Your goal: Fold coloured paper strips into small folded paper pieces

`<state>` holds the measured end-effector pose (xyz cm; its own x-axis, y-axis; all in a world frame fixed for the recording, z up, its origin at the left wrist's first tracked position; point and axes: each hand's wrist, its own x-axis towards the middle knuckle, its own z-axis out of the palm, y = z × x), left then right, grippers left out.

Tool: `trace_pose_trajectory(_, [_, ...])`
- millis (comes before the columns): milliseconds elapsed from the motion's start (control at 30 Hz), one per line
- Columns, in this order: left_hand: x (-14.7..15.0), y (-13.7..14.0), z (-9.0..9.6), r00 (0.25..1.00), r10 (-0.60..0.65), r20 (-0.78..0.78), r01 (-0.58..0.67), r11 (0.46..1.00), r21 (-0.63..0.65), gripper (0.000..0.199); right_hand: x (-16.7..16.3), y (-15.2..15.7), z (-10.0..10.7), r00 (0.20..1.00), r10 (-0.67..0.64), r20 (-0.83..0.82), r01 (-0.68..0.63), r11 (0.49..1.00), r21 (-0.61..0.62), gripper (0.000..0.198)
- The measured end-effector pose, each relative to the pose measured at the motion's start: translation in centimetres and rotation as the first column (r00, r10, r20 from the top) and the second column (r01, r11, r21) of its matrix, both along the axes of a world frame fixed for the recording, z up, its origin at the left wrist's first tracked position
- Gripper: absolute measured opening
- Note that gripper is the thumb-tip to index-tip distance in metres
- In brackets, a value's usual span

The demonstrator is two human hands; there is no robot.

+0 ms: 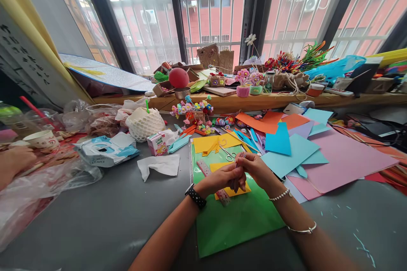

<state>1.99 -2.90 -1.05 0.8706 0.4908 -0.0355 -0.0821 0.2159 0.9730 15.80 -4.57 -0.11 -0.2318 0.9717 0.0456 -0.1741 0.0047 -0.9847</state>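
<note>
My left hand (228,178) and my right hand (251,165) meet above a green sheet (235,228), fingers curled together. A small, dark greyish thing shows between them, too hidden to name. Under the hands lies a yellow paper piece (244,188), partly covered. A pink patterned ruler (203,167) slants beneath the left hand. Just beyond the fingers rest scissors (228,154) with pale handles. More yellow paper (200,143), with folded strips on it, lies at the sheet's far edge.
To the right are blue paper sheets (291,156), orange paper (259,123) and a large pink sheet (352,156). On the left stand a wipes pack (106,150), a small carton (157,143) and a net-wrapped coconut (144,125). Another person's hand (15,163) is at far left.
</note>
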Motion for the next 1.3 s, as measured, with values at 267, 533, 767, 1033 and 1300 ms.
trace_pose_trajectory(267, [0.4,0.2,0.6,0.889,0.358,0.285,-0.303,0.928,-0.218,0.025,-0.1,0.6,-0.1,0.950,-0.303,0.079,0.286,0.941,0.180,0.035])
trace_pose_trajectory(533, [0.0,0.6,0.9,0.743,0.563,0.362,-0.494,0.826,-0.271,0.024,-0.5,0.5,-0.4,0.881,-0.269,0.388,0.148,0.938,0.314,0.037])
trace_pose_trajectory(767, [0.3,0.2,0.5,0.840,0.486,0.241,-0.477,0.873,-0.099,0.042,-1.1,0.3,-0.3,0.963,0.068,0.259,-0.085,0.995,0.053,0.035])
trace_pose_trajectory(1033, [-0.1,0.2,0.4,0.861,0.472,0.191,-0.489,0.871,0.050,0.042,-1.4,0.1,-0.6,0.966,0.098,0.239,-0.119,0.990,0.076,0.031])
trace_pose_trajectory(1300, [-0.4,0.2,0.7,0.893,0.449,0.044,-0.447,0.867,0.222,0.047,-2.1,-0.3,-1.2,0.932,0.121,0.341,-0.161,0.983,0.090,0.037])
